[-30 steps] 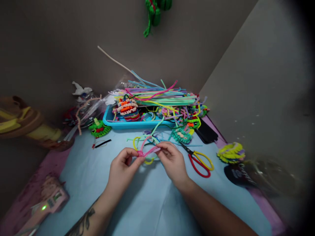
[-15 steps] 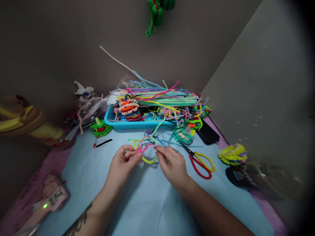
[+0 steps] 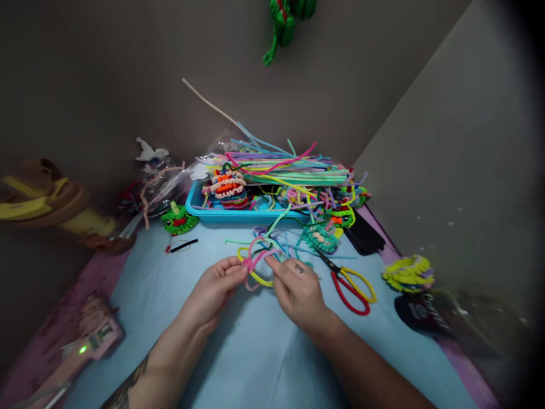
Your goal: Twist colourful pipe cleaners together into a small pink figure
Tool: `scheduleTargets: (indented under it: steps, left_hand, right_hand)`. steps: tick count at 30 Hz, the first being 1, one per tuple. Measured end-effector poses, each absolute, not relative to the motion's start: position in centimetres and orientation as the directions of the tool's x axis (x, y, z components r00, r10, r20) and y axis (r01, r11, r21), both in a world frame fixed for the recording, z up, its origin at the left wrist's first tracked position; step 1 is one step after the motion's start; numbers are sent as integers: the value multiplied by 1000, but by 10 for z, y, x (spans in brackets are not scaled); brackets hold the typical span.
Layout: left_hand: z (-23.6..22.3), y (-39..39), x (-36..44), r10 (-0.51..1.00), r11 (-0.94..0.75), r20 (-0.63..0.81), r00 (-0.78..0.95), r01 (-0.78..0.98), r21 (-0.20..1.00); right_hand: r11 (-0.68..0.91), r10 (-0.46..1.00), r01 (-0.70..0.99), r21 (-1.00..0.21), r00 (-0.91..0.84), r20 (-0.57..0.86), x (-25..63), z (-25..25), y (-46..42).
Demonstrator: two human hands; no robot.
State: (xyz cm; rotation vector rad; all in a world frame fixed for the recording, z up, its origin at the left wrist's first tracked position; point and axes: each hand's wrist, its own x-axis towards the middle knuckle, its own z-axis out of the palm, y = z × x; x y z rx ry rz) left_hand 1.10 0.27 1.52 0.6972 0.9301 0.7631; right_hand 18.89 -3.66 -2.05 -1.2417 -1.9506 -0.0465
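Observation:
Looped pipe cleaners (image 3: pixel 255 262) in pink, yellow and lilac hang between my two hands, above the blue cloth. My left hand (image 3: pixel 221 284) pinches them at a pink twist, thumb against forefinger. On the other side, the closed fingers of my right hand (image 3: pixel 300 289) grip a lilac and pink strand, the forefinger lying along it. Just beyond the loops are loose blue, purple and mint pipe cleaners (image 3: pixel 292 241), which partly overlap them in view. Scissors (image 3: pixel 355 291) with one red and one yellow handle lie to the right of my right hand.
A blue tray (image 3: pixel 251 217) heaped with pipe cleaners stands at the back. Left are a green fuzzy figure (image 3: pixel 179 220), a thin black stick (image 3: pixel 184 246) and a pink device (image 3: pixel 97 335) with a lit green light. Right are a yellow fuzzy piece (image 3: pixel 409 274) and a tipped cup (image 3: pixel 464 318).
The whole view has shifted slightly, so things appear farther right. My right forefinger has straightened along the strand, and the pink and lilac strands lie closer together. Both hands keep their hold.

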Motion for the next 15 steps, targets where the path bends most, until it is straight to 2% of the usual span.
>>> scheduleTargets:
  steps: [6,15]
  left_hand:
    - [13,3,6,815,540,-440,377,-221,812]
    - [16,1,4,810,514,-417,412,-158,843]
  right_hand:
    - [533,719,778,-333,-209,663,191,-21,-39]
    - [496,799,828,-261,-317,511,189,-12,-37]
